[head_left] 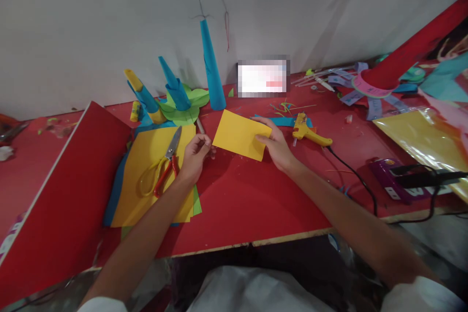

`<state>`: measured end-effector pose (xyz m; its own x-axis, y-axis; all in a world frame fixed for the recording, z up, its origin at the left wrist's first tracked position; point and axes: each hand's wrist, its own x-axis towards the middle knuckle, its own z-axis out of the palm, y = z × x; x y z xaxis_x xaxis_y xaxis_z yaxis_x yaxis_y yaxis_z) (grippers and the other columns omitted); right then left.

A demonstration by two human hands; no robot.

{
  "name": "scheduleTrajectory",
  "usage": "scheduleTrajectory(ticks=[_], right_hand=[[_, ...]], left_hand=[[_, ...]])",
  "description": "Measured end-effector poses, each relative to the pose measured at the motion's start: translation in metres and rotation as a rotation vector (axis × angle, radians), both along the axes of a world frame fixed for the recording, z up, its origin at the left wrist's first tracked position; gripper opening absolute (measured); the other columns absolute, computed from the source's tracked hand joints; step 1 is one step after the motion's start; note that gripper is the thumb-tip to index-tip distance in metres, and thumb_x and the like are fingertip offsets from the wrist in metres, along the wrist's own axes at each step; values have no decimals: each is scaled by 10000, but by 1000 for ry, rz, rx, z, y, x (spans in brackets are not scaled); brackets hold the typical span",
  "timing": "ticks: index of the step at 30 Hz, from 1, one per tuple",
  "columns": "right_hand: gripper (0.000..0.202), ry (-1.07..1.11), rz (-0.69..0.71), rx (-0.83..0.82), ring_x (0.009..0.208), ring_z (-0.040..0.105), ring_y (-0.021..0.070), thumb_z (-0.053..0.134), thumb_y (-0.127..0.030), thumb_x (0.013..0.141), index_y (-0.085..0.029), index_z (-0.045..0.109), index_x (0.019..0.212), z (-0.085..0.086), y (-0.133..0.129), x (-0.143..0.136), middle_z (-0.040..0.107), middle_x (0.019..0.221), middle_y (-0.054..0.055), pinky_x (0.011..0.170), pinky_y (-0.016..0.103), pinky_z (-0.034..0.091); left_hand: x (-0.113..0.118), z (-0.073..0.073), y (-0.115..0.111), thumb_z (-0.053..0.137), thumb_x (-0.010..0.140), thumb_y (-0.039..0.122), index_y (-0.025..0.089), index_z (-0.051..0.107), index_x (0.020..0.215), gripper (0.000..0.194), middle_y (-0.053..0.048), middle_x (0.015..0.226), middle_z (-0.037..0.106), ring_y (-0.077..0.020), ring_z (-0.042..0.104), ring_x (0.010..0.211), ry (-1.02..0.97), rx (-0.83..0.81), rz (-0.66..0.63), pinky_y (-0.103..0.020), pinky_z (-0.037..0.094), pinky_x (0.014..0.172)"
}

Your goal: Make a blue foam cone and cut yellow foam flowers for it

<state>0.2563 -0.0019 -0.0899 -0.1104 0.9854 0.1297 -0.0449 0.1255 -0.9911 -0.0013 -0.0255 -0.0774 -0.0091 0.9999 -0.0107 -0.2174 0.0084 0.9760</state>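
Yellow rectangular paper [237, 134] sits tilted over the middle of the red tabletop [234, 204]; at its right end our right hand [278, 145] holds it, thumb flat on the near face and fingers behind; at its left corner our left hand [197, 153] has its fingers curled inward near the thumb, though we cannot tell whether they pinch the paper or only meet its edge.

Just beyond our right hand we see a flat blue paper strip [281, 121], with a yellow glue gun [310, 133] to its right, trailing a black cord [360, 184]; beside our left hand, metal scissors with one yellow and one red handle [169, 156] lie slightly open on a stack of large yellow sheets [127, 180]; behind the paper a tall blue paper cone [212, 70] stands upright; left of it, green paper petals [199, 100] spread around a shorter blue paper roll [178, 95]; farther left leans a large red board [69, 195].
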Motion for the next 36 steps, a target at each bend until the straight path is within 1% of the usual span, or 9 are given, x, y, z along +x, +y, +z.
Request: scheduleTrajectory(ticks=[6,12,15,18,20,23,25,31,36], right_hand=[[552,43,-10,-5,1261,650,334,687,-304,810,-307,651,1361,0,0,-1,670,1431,78,1098,537,526],[457,-44,27,36,1239,648,329,694,-327,849,-306,654,1304,2,-2,0,682,1395,69,1030,505,554],[362,-72,35,44,1086,671,297,684,-355,877,-291,640,1231,-2,-1,0,704,1227,65,910,454,572],[294,-124,23,70,946,649,260,665,-385,903,-277,609,1171,-7,0,1,680,1097,50,830,409,549],[282,-180,19,115,949,639,260,661,-399,918,-274,606,1165,-8,-1,2,678,1087,50,847,406,536],[254,-249,13,188,1027,650,282,658,-413,936,-270,623,1143,-6,-2,3,703,1104,57,931,429,527],[234,-286,17,216,1052,660,288,651,-416,949,-269,640,1130,-4,-3,5,719,1116,57,960,436,522],[237,-296,57,157,811,645,252,611,-487,1000,-270,637,1092,-2,-3,10,692,892,35,761,390,513],[249,-320,89,191,775,630,227,578,-508,1028,-261,600,1010,0,-4,8,672,857,22,719,360,466]], left_hand=[[-1,0,-2,871,831,571,208,570,799,473,34,692,571,-108,628,635,-32,-27,-20,-215,519,580],[2,-1,-1,887,797,619,202,478,649,603,60,595,409,-79,474,517,-3,-27,27,-216,456,505],[4,2,-1,939,762,537,222,622,846,454,35,776,567,-80,495,587,25,20,65,-197,444,494],[4,4,-1,858,826,606,277,676,1101,466,16,918,629,-87,487,591,0,15,41,-199,353,437],[2,2,-2,810,848,658,248,691,1021,460,23,794,585,-87,425,537,81,5,-15,-215,293,429],[0,-1,-3,903,781,568,201,600,727,478,50,620,455,-91,380,536,338,62,-116,-232,283,484],[0,-2,-4,914,777,536,198,528,655,527,53,591,420,-100,388,552,444,95,-150,-240,289,511],[1,-1,-5,804,876,605,203,616,802,450,44,648,467,-110,397,563,418,142,-43,-245,315,517],[-1,-6,-2,855,849,494,211,677,1003,368,34,724,589,-110,454,553,356,114,48,-225,388,518]])
